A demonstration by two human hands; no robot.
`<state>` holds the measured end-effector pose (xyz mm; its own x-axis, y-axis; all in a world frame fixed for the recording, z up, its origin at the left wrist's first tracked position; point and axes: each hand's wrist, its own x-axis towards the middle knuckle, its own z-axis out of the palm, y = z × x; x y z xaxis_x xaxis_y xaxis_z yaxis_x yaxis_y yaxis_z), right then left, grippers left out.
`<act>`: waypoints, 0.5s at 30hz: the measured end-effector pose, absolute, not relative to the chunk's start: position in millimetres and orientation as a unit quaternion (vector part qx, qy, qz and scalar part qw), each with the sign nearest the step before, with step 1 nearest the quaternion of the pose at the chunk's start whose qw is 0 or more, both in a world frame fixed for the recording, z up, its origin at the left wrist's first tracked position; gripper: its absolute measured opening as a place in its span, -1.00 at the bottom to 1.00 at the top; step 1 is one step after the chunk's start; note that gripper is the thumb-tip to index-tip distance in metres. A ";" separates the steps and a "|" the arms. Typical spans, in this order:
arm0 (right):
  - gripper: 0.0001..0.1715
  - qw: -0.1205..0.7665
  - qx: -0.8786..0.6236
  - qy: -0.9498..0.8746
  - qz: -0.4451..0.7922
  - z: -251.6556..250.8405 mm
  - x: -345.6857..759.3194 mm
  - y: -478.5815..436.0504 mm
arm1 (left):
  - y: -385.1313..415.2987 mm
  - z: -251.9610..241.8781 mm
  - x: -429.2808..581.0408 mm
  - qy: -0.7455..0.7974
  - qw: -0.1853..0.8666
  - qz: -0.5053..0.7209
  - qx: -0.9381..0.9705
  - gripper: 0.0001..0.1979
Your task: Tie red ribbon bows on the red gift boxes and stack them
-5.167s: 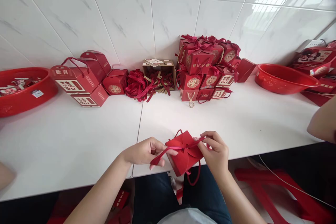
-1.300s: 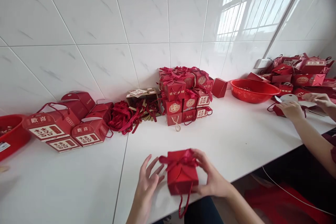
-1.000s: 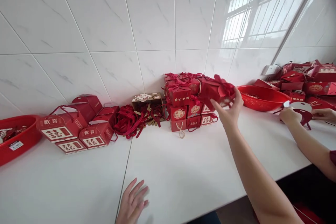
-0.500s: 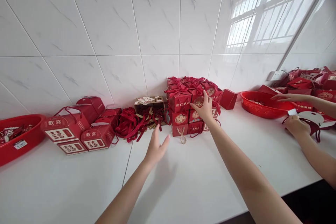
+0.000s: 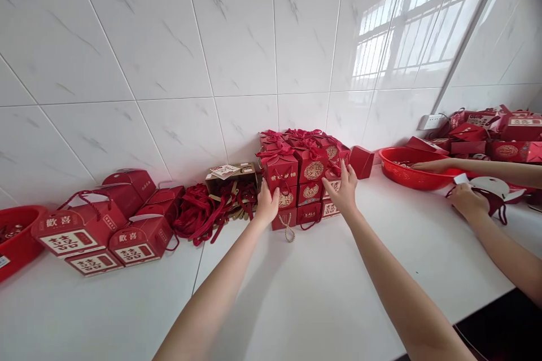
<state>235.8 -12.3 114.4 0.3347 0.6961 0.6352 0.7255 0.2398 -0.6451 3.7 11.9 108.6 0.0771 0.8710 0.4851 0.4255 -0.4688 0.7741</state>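
Red gift boxes with gold print and red ribbon bows (image 5: 314, 171) stand stacked by the wall, in the middle of the head view. My left hand (image 5: 266, 203) is at the stack's left front edge, thumb in front and fingers along the side, open and apparently touching it. On the right, my right hand (image 5: 344, 190) has its fingers spread against the front of the stack and grips nothing. A twisted cord loop (image 5: 289, 232) hangs from a bottom box. Left of the stack lie a heap of red ribbons (image 5: 197, 211) and an open box of tags (image 5: 237, 186).
Several red boxes (image 5: 139, 240) and a red basin (image 5: 19, 237) are on the left. To the right are a single red box (image 5: 361, 162) and another basin (image 5: 417, 177). A co-worker's hands (image 5: 468, 203) handle a box (image 5: 486, 190) there.
My left hand has moved forward from the counter to the stack's left side. My right hand has shifted from the front upper boxes to the stack's right. The co-worker's far hand has reached into the basin.
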 end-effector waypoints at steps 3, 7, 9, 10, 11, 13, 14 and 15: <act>-0.17 0.508 -0.635 -0.582 -0.019 95.7 231.5 -4.5 | 15.5 108.5 6.2 0.501 0.207 0.460 0.703 -0.39; -0.16 0.492 -0.647 -0.582 -0.037 88.6 225.1 -6.8 | 4.9 102.0 -9.8 0.562 0.173 0.404 0.701 -0.29; -0.10 0.502 -0.651 -0.568 -0.043 82.4 222.0 -22.6 | -11.5 91.1 -35.8 0.594 0.141 0.374 0.698 -0.23; -0.09 0.507 -0.650 -0.564 -0.044 76.1 219.0 -34.5 | -22.2 83.5 -52.9 0.614 0.122 0.357 0.693 -0.22; -0.10 0.509 -0.646 -0.567 -0.042 67.5 214.4 -48.5 | -34.0 74.7 -71.2 0.637 0.104 0.339 0.684 -0.23; -0.12 0.503 -0.630 -0.591 -0.034 43.5 199.6 -80.3 | -58.0 55.2 -106.8 0.695 0.070 0.298 0.651 -0.35; -0.13 0.495 -0.620 -0.608 -0.029 29.6 189.8 -96.3 | -68.4 45.5 -121.5 0.721 0.058 0.277 0.633 -0.41; -0.17 0.480 -0.611 -0.629 -0.021 15.7 179.2 -111.1 | -77.0 36.5 -133.0 0.740 0.047 0.257 0.620 -0.47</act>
